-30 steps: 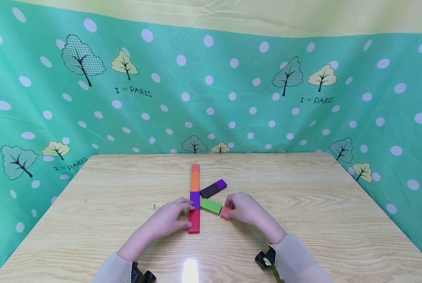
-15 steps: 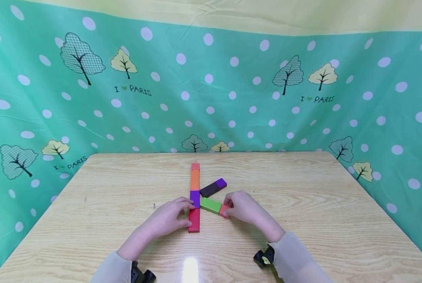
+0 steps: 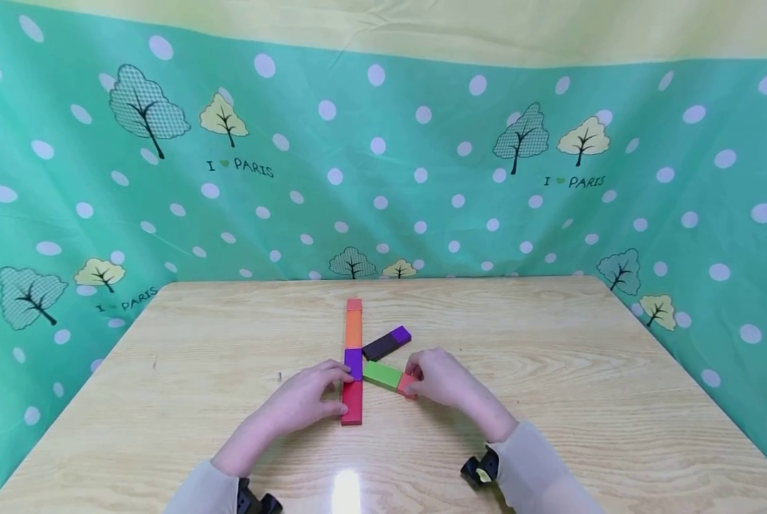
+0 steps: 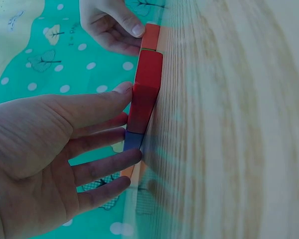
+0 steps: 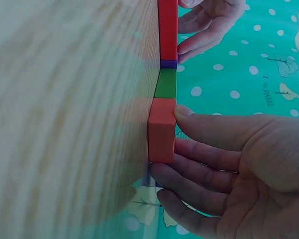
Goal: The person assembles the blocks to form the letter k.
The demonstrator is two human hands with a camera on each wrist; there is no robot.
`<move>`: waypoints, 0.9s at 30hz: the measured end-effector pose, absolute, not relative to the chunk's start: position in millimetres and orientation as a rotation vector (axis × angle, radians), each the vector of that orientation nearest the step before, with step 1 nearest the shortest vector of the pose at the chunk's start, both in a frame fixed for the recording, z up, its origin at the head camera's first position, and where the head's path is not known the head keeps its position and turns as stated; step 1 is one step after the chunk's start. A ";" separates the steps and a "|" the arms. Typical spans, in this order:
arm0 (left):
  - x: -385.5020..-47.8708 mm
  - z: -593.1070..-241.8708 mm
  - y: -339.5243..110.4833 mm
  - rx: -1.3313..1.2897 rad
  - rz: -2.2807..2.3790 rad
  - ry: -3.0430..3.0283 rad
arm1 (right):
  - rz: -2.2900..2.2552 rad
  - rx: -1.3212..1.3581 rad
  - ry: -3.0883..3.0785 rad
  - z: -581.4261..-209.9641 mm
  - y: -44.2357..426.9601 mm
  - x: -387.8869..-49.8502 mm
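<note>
In the head view, blocks lie flat on the table in a K-like figure. Its upright row holds a small salmon block (image 3: 354,304), an orange block (image 3: 353,328), a purple block (image 3: 353,360) and a red block (image 3: 352,404). My left hand (image 3: 309,400) rests its fairly straight fingertips along the purple and red blocks. A black block (image 3: 378,348) with a small purple block (image 3: 400,335) slants up to the right. Below it a green block (image 3: 382,375) slants down, its end touching a second salmon block (image 5: 162,134), which my right hand (image 3: 444,378) pinches between thumb and fingers.
The blocks stand on a light wood-grain table (image 3: 550,343). Behind and beside it hangs a green dotted cloth (image 3: 383,200). Each sleeve carries a black wrist camera (image 3: 480,468).
My right hand has slid the salmon block slightly left, closing the gap to the green block. In the last half second little differs, and my left hand stays where it was.
</note>
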State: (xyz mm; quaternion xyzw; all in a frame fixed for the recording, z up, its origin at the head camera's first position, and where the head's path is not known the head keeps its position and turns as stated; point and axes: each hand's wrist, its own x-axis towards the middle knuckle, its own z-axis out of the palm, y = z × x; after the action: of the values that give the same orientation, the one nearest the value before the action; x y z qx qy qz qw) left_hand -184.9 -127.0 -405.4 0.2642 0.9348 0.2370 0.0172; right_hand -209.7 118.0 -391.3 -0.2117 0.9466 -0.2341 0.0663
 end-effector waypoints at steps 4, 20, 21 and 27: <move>-184.0 -405.7 -127.7 0.822 0.738 2.912 | -0.703 -0.665 2.856 -391.3 117.6 -208.6; -184.0 -406.7 -126.8 0.833 0.734 2.888 | -0.682 -0.688 2.870 -390.8 118.1 -205.8; -184.1 -406.7 -126.7 0.833 0.730 2.889 | -0.679 -0.691 2.875 -391.1 118.2 -206.0; -185.1 -406.5 -124.3 0.850 0.712 2.884 | -0.661 -0.684 2.884 -392.2 120.1 -207.3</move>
State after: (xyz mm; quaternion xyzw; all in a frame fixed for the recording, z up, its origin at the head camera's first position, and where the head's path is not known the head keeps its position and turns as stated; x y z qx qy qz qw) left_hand -185.1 -124.3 -406.5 0.2750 0.9331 0.2303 0.0259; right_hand -207.3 120.1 -392.2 -0.2249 0.9484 -0.2173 0.0524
